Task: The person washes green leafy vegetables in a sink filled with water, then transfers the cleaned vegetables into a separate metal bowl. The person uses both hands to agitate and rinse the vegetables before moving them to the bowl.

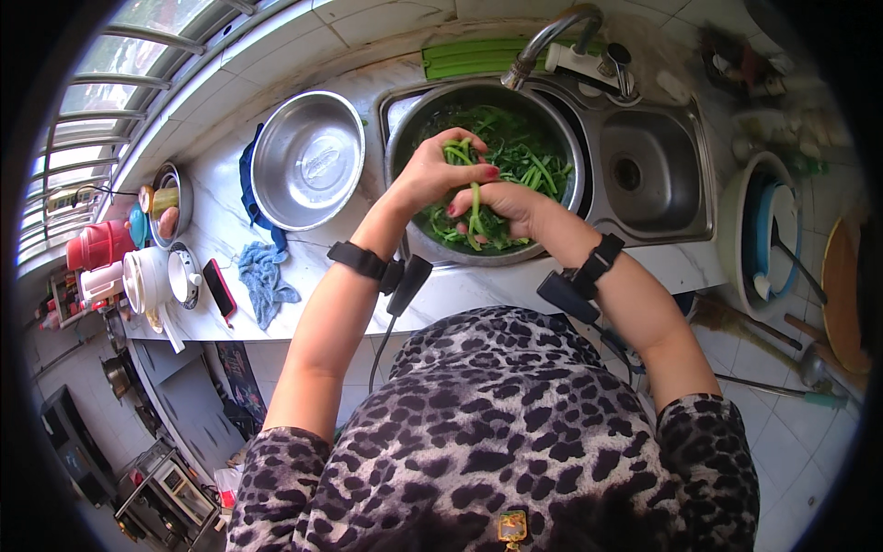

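Over a large metal basin (574,165) set in the left sink bowl, both my hands grip leafy green vegetables. My left hand (441,165) is closed around a bunch of green stems (457,149). Just below and to the right, my right hand (507,207) holds leafy greens (477,219), with stems showing between thumb and fingers. The thumbs of the two hands nearly meet. More loose greens (541,165) lie in water inside the basin. Some fingertips are hidden behind the stems and leaves.
A curved metal faucet (552,34) reaches over the basin's back rim. Right of it is a second sink bowl (652,165). On the left counter are a metal bowl (310,159), a blue cloth (268,279) and a phone (219,290). A large tub (735,228) stands at far right.
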### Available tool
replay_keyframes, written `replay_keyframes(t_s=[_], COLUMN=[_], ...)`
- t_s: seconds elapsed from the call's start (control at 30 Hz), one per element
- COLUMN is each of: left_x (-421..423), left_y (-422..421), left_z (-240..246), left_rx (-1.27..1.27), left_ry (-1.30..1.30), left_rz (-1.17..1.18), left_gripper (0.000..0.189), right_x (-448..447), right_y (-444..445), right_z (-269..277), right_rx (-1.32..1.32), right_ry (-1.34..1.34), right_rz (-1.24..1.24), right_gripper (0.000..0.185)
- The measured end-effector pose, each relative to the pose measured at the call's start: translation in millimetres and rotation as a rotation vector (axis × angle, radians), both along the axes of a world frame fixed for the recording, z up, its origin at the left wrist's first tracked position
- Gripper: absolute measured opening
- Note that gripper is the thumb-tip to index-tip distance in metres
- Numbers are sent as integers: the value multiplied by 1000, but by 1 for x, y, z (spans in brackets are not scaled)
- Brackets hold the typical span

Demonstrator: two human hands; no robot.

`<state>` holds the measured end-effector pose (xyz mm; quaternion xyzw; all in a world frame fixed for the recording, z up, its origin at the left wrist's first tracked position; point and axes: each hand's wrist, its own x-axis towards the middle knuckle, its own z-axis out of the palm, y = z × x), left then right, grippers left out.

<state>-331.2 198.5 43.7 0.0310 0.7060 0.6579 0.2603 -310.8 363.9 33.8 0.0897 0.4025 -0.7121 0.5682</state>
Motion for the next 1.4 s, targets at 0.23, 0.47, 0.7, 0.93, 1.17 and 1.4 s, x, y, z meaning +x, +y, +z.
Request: replay_keyframes(t_s=[0.23,0.47,0.7,0.93,1.17,1.4], left_x=[-5,-12,-22,-7,15,2], left_y=[-7,12,7,8,17,9], left_z=[-5,0,16,1,-26,-31], left_rx=[185,76,417,414,765,734], left_ry=[51,201,0,-78,-600,-622], left_rz=[248,446,513,553,572,530], left_gripper=[29,25,21,21,15,11], right_x=[-4,9,14,-4,-12,-21], right_y=[14,-1,2,4,-10,-3], right_z=[-4,-22,-51,-38,-1,-11], right_rx=[-466,-237,-332,-267,-114,181], right_ry=[-373,-133,-103,-199,166,589], right_rz=[-187,-350,-598,-687,-752,-638], right_gripper=[54,77,56,40,30,22])
